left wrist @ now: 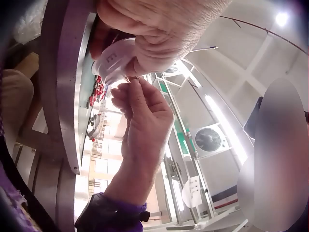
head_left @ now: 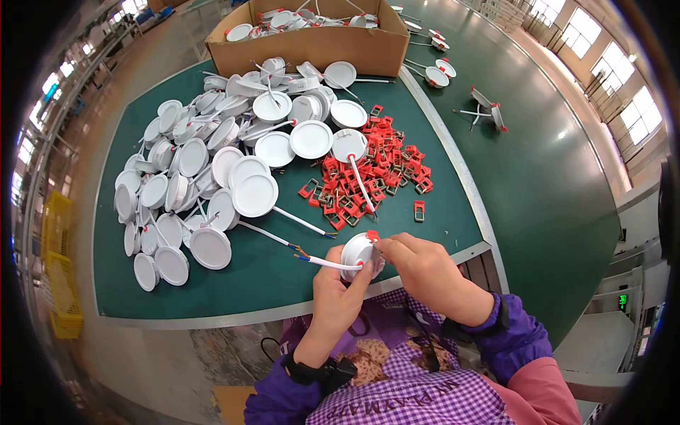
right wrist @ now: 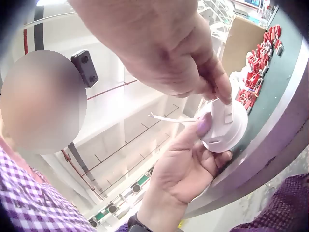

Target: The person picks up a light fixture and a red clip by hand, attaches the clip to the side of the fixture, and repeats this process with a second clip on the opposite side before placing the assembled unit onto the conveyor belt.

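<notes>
Close to the table's front edge, my left hand [head_left: 336, 300] grips a round white downlight [head_left: 354, 252] around its rim, thumb on the back. From the downlight a white cable [head_left: 326, 263] with bared, coloured wire ends points left. My right hand [head_left: 432, 273] pinches a small red clip [head_left: 372, 236] with thumb and fingertips at the far edge of the downlight. The left wrist view shows the side wall of the downlight [left wrist: 117, 59] beside the pinching fingers of the right hand [left wrist: 145, 116]. In the right wrist view, the left hand [right wrist: 186, 171] supports the downlight [right wrist: 227, 133] from below.
A large heap of white downlights [head_left: 212, 163] covers the left of the green table [head_left: 283, 290]. Beside it lies a pile of red clips with metal springs [head_left: 382, 166]. At the back stands a cardboard box [head_left: 304, 53] of downlights; several others [head_left: 489, 110] sit on the right-hand table.
</notes>
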`<control>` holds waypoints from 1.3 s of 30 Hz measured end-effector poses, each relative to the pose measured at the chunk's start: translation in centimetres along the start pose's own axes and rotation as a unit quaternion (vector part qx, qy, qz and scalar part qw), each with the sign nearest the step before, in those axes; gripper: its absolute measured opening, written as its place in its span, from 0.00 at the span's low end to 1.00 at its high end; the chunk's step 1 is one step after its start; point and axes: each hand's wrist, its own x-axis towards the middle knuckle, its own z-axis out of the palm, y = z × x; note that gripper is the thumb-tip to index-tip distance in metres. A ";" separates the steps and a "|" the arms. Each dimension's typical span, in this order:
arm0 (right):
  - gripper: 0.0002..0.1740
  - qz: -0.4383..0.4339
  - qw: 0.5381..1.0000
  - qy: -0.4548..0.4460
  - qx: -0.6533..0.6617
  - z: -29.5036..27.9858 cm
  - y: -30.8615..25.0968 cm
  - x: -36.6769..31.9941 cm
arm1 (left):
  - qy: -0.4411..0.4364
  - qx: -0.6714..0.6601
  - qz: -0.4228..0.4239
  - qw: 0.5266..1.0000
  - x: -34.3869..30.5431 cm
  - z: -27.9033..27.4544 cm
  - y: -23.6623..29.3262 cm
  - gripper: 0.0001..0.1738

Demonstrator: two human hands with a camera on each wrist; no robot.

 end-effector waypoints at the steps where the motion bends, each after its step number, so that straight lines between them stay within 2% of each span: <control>1: 0.18 0.003 1.000 -0.004 -0.010 0.0 -0.1 0.0 | 0.001 -0.002 -0.001 1.000 0.0 0.0 -0.1 0.14; 3: 0.19 0.005 1.000 -0.011 -0.019 0.0 -0.2 0.2 | -0.005 0.068 0.033 0.997 0.0 -0.1 -0.4 0.14; 7: 0.17 0.006 0.999 -0.014 -0.032 -0.1 -0.2 0.3 | -0.019 0.095 0.023 0.995 0.2 -0.4 -0.3 0.14; 9: 0.16 0.015 0.999 -0.012 -0.034 0.0 -0.2 0.3 | -0.017 0.128 0.046 0.991 0.4 -0.4 0.0 0.14; 10: 0.16 0.034 0.999 -0.007 0.004 0.1 0.0 0.4 | -0.020 0.128 0.050 0.990 0.3 -0.8 0.4 0.14; 12: 0.15 0.057 0.995 0.038 0.068 0.0 0.4 0.7 | -0.040 0.219 0.097 0.970 0.5 -1.1 0.9 0.14; 13: 0.15 0.061 0.991 0.075 0.094 0.2 0.3 0.9 | -0.043 0.190 0.096 0.976 0.5 -1.3 0.5 0.14; 14: 0.17 0.064 0.991 0.073 0.096 0.2 0.7 0.9 | -0.052 0.179 0.096 0.978 0.5 -1.4 0.5 0.14; 15: 0.18 0.062 0.984 0.062 0.157 0.3 1.1 0.7 | -0.059 0.176 0.048 0.981 0.2 -1.3 1.2 0.16; 16: 0.18 0.094 0.978 0.039 0.184 0.0 0.7 0.6 | -0.062 0.162 0.079 0.982 0.2 -1.6 0.3 0.16; 18: 0.16 0.079 0.969 0.060 0.225 0.8 0.6 0.5 | -0.035 0.036 0.006 0.999 0.4 -2.6 -2.4 0.17; 19: 0.15 0.080 0.963 0.057 0.252 0.8 0.7 0.4 | -0.059 0.113 0.072 0.989 0.3 -2.0 -1.3 0.14; 21: 0.17 0.089 0.970 0.058 0.219 0.6 0.8 0.6 | -0.100 0.107 0.111 0.983 0.6 -2.2 -1.0 0.15; 23: 0.19 0.065 0.972 0.052 0.219 1.6 1.9 0.4 | -0.078 0.115 0.063 0.988 0.5 -2.9 -1.9 0.14; 24: 0.19 0.159 0.943 -0.052 0.289 -0.1 0.8 0.8 | -0.075 0.120 0.071 0.987 0.5 -2.8 -1.9 0.14; 25: 0.19 0.120 0.954 -0.017 0.274 0.9 1.3 0.5 | -0.070 0.123 0.078 0.987 0.5 -2.7 -1.9 0.14; 27: 0.19 0.192 0.919 -0.054 0.339 -0.3 0.6 0.6 | -0.081 0.140 0.081 0.983 0.3 -2.5 -1.2 0.14; 28: 0.19 0.194 0.920 -0.045 0.337 0.0 0.9 0.5 | -0.082 0.140 0.084 0.983 0.2 -2.2 -0.8 0.15; 30: 0.20 0.129 0.947 0.003 0.295 1.5 1.6 0.4 | -0.095 0.150 0.074 0.981 0.2 -2.5 -0.6 0.15; 34: 0.20 0.137 0.943 0.002 0.304 1.8 2.5 0.5 | -0.113 0.098 0.030 0.988 0.6 -3.3 -1.5 0.16; 36: 0.19 0.100 0.943 0.063 0.312 2.0 2.2 0.4 | -0.106 0.088 0.031 0.990 0.5 -3.4 -1.7 0.17; 37: 0.20 0.114 0.942 0.044 0.314 2.1 2.4 0.3 | -0.094 0.098 0.025 0.990 0.4 -3.5 -1.9 0.17; 39: 0.20 0.113 0.942 0.094 0.303 3.3 2.4 0.0 | -0.078 0.078 0.041 0.993 0.6 -3.2 -2.1 0.22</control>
